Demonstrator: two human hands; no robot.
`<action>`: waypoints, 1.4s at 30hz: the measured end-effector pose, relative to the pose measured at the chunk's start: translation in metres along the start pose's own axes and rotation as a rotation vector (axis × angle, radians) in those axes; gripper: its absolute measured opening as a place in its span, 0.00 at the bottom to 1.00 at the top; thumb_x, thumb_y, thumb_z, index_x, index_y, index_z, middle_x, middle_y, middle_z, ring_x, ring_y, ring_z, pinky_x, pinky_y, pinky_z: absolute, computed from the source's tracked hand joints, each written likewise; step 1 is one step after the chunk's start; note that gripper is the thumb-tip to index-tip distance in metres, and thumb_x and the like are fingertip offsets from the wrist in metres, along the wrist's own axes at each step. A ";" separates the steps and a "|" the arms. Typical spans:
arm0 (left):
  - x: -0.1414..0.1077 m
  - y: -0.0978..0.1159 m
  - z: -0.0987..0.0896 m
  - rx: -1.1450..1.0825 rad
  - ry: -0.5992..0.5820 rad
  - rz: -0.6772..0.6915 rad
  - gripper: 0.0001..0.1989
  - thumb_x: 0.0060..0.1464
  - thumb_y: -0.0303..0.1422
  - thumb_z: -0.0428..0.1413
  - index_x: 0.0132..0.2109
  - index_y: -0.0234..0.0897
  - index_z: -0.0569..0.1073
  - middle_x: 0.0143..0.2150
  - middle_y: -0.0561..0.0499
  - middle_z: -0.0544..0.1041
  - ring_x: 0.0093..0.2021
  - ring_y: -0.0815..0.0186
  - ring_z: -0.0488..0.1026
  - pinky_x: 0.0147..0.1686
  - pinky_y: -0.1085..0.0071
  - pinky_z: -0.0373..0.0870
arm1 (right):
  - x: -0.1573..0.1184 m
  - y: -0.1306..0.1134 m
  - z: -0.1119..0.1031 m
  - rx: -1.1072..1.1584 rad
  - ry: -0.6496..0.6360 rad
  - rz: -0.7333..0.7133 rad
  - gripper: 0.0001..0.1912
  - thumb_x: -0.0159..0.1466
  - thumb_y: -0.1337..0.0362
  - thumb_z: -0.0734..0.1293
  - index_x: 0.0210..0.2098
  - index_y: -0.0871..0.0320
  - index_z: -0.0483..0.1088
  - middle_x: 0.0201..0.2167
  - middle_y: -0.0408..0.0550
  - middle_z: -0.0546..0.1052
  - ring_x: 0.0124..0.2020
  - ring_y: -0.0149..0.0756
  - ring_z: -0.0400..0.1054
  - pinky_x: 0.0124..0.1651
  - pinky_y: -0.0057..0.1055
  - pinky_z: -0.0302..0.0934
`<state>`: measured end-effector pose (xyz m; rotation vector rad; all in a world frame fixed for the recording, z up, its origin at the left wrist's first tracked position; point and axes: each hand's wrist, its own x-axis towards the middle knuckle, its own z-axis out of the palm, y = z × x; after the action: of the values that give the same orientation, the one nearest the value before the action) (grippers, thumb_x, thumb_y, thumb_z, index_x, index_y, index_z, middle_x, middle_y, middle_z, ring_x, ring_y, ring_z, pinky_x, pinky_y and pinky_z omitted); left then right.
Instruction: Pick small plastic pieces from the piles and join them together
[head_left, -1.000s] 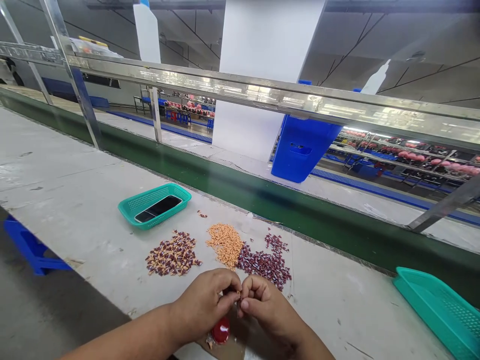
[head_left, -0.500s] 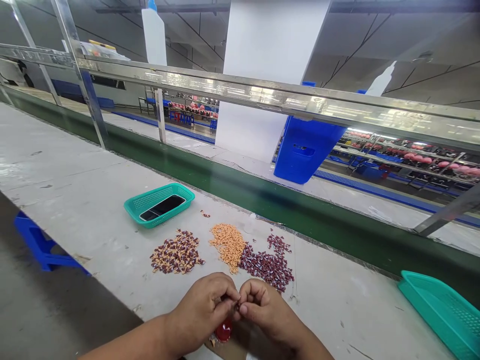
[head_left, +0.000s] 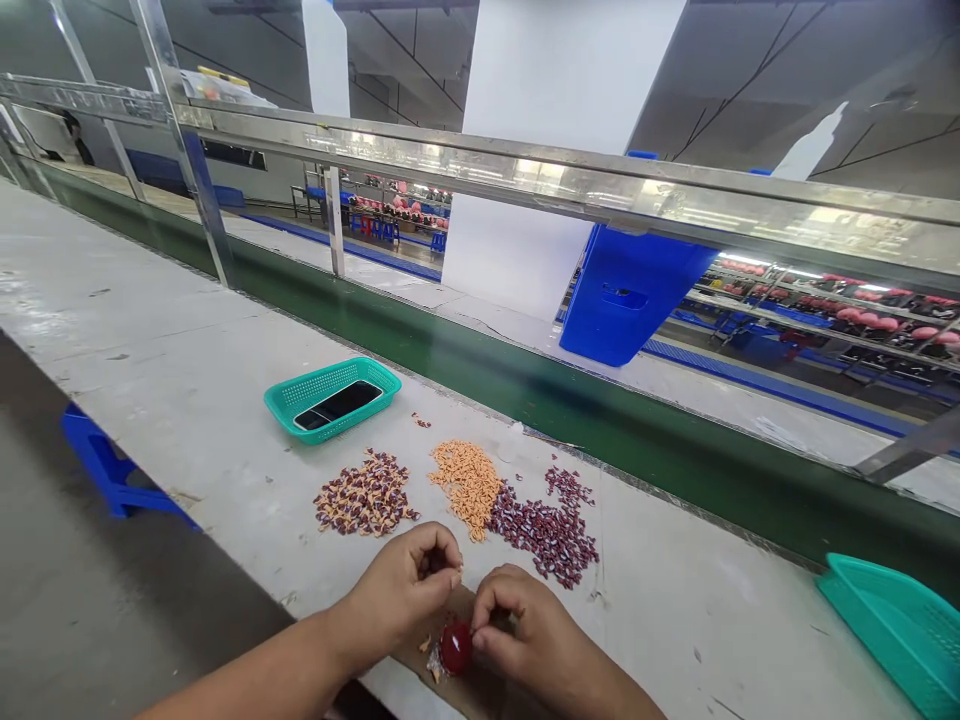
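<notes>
My left hand point(head_left: 409, 585) is raised just above the near edge of the table, thumb and forefinger pinched. A tiny pale bit shows at its fingertips, too small to name. My right hand point(head_left: 529, 630) is also pinched, its fingertips beside a glossy dark red round thing point(head_left: 455, 648); what they hold, if anything, is hidden. That red thing sits on a brown sheet point(head_left: 420, 652) with a few orange bits. Beyond the hands lie a pile of small orange pieces point(head_left: 466, 485), a pile of dark maroon pieces point(head_left: 547, 535) and a pile of mixed orange-and-maroon pieces point(head_left: 365, 495).
A green basket point(head_left: 285, 408) holding a smartphone point(head_left: 341, 403) stands behind the mixed pile. Another green basket point(head_left: 892, 610) is at the right. A green belt point(head_left: 480, 365) runs behind the table, with a blue bin point(head_left: 630, 300) past it. A blue stool point(head_left: 112, 470) stands lower left.
My hands, earlier meeting at the fingertips, have drawn apart. The left moved up and away, the right stayed low, and the red round thing shows more fully. The view has shifted slightly.
</notes>
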<state>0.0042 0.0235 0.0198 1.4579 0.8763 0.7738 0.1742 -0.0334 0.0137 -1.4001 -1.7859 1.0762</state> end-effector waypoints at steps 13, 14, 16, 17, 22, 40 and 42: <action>-0.015 -0.012 0.002 -0.166 -0.056 -0.040 0.09 0.46 0.35 0.57 0.31 0.37 0.64 0.25 0.59 0.62 0.26 0.71 0.58 0.28 0.74 0.56 | -0.001 0.000 0.011 -0.097 0.219 -0.242 0.05 0.53 0.72 0.64 0.24 0.56 0.66 0.28 0.44 0.70 0.34 0.35 0.65 0.39 0.32 0.57; -0.016 -0.012 0.003 -0.177 -0.062 -0.040 0.09 0.47 0.35 0.57 0.32 0.38 0.64 0.24 0.59 0.62 0.26 0.71 0.58 0.27 0.74 0.56 | 0.000 0.000 0.009 -0.038 0.272 -0.242 0.04 0.54 0.70 0.64 0.25 0.55 0.66 0.28 0.44 0.69 0.33 0.36 0.64 0.38 0.32 0.58; -0.017 -0.013 0.006 -0.188 -0.073 -0.037 0.09 0.47 0.34 0.57 0.32 0.38 0.64 0.24 0.59 0.62 0.25 0.72 0.57 0.27 0.74 0.56 | 0.000 -0.002 0.007 0.041 0.346 -0.238 0.04 0.56 0.67 0.64 0.25 0.55 0.65 0.27 0.44 0.68 0.31 0.36 0.64 0.36 0.32 0.58; -0.017 -0.012 0.007 -0.189 -0.078 -0.035 0.08 0.48 0.34 0.56 0.32 0.38 0.64 0.24 0.59 0.63 0.25 0.72 0.58 0.27 0.74 0.56 | 0.000 -0.002 0.007 0.063 0.364 -0.230 0.04 0.56 0.66 0.64 0.24 0.55 0.65 0.27 0.44 0.68 0.31 0.36 0.64 0.35 0.32 0.58; -0.018 -0.009 0.010 -0.205 -0.071 -0.032 0.10 0.48 0.36 0.57 0.31 0.37 0.64 0.26 0.58 0.65 0.27 0.71 0.60 0.29 0.73 0.58 | 0.001 -0.004 0.010 0.090 0.359 -0.194 0.05 0.55 0.66 0.64 0.23 0.55 0.66 0.26 0.44 0.68 0.30 0.37 0.64 0.35 0.32 0.58; -0.022 -0.010 0.010 -0.148 -0.037 0.015 0.09 0.48 0.35 0.57 0.31 0.37 0.64 0.25 0.57 0.65 0.26 0.71 0.61 0.28 0.73 0.60 | 0.003 -0.004 0.013 0.063 0.323 -0.164 0.05 0.54 0.65 0.65 0.23 0.56 0.66 0.26 0.44 0.69 0.30 0.36 0.65 0.35 0.32 0.59; -0.022 -0.011 0.010 -0.121 -0.032 0.037 0.08 0.49 0.34 0.56 0.31 0.37 0.65 0.25 0.57 0.66 0.26 0.71 0.61 0.28 0.73 0.60 | 0.003 -0.004 0.012 0.072 0.310 -0.146 0.04 0.53 0.65 0.65 0.23 0.56 0.66 0.26 0.44 0.69 0.30 0.36 0.65 0.36 0.32 0.60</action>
<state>0.0016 -0.0005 0.0091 1.3791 0.7672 0.8145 0.1611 -0.0339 0.0118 -1.2921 -1.5820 0.7911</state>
